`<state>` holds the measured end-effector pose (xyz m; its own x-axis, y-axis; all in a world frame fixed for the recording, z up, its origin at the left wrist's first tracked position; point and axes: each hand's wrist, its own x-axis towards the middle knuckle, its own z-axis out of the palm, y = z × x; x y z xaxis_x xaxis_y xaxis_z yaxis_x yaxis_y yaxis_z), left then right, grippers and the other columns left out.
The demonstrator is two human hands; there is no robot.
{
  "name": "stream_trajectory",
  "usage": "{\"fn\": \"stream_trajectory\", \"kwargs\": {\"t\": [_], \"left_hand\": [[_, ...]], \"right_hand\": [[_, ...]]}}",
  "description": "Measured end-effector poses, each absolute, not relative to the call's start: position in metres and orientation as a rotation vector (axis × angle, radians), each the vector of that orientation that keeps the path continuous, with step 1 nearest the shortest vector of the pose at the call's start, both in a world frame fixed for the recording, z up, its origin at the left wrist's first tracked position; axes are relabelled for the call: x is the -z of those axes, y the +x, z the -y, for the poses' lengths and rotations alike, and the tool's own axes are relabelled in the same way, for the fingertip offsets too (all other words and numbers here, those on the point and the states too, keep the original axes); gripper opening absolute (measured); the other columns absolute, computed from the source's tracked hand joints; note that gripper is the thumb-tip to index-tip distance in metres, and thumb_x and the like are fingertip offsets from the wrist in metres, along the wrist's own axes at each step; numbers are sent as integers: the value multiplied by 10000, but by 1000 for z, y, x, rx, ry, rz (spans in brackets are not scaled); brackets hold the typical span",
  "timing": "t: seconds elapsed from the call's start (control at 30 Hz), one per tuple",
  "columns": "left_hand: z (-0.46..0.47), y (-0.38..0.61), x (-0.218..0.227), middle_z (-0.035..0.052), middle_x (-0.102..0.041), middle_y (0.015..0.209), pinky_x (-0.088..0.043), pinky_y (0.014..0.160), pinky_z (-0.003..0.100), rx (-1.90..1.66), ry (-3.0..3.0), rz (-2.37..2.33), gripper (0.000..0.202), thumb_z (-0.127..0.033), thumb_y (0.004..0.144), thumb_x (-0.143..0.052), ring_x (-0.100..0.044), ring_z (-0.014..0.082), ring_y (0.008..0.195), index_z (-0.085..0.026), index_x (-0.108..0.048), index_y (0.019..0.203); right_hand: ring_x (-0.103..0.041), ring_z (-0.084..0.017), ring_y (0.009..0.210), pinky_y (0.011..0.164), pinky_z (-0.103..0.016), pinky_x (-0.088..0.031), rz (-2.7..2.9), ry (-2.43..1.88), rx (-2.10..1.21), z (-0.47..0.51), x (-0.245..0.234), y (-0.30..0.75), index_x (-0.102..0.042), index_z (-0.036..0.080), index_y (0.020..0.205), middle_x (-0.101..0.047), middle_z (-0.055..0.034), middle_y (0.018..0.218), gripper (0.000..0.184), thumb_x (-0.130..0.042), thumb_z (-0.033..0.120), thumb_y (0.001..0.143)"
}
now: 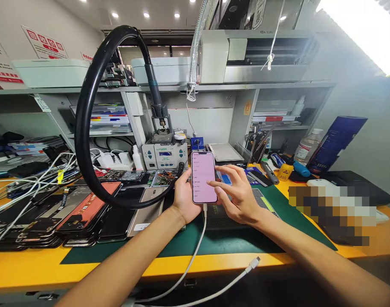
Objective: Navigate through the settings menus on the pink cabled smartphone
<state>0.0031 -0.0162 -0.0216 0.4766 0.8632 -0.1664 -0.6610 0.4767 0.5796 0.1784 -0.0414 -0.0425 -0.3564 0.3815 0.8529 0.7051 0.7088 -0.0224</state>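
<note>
- We see the phone [201, 168] at centre; the left hand [183, 195] curls round its edges.
- Right hand [240, 195]: fingers spread, index over the screen [201, 191]; contact, we cannot tell.
- Cable [205, 214]: plugged in, 6 o'clock.
- Hose [80, 115]: looping from 11 to 9 o'clock, partly hiding stacked phone parts [84, 209].
- Machine [166, 155]: 10 o'clock.

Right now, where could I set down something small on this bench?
Bare green mat shows between the right forearm and the mat's right edge. A narrow strip of yellow bench is free in front of the stacked phone parts, left of the left forearm. Behind that strip it is crowded, as is the back around the grey control unit.
</note>
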Motion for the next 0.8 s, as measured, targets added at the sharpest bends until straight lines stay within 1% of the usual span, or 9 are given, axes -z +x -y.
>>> {"fn": "stream_trajectory", "kwargs": {"t": [0.13, 0.37, 0.67, 0.8], "left_hand": [[15, 4, 21, 170, -768, 1053, -574, 887, 460, -983, 470, -478, 540, -496, 1038, -412, -733, 326, 989, -93, -721, 1220], [16, 2, 21, 167, -767, 1050, -576, 874, 487, -951, 473, -478, 540, -516, 1042, -390, -737, 331, 966, -117, -739, 1147], [14, 3, 24, 172, -762, 1042, -585, 858, 499, -948, 497, -440, 560, -520, 1038, -381, -738, 331, 943, -113, -712, 1233], [14, 3, 23, 177, -761, 1058, -590, 844, 503, -932, 517, -440, 568, -525, 1038, -375, -740, 330, 928, -113, -711, 1237]], "right_hand": [[-526, -318, 1241, 1021, -559, -499, 1978, -844, 443, 41, 43, 178, -778, 220, 1139, -620, -152, 1336, 278, -565, 164, 970], [-535, -318, 1247, 1033, -561, -494, 1962, -864, 430, 42, 42, 178, -781, 221, 1134, -618, -151, 1326, 278, -562, 168, 971], [-535, -321, 1250, 1024, -556, -497, 1942, -879, 423, 41, 42, 178, -784, 210, 1135, -623, -162, 1316, 276, -565, 169, 971], [-537, -319, 1248, 1021, -558, -498, 1935, -897, 427, 41, 42, 179, -781, 221, 1136, -622, -156, 1322, 277, -557, 180, 979]]}}
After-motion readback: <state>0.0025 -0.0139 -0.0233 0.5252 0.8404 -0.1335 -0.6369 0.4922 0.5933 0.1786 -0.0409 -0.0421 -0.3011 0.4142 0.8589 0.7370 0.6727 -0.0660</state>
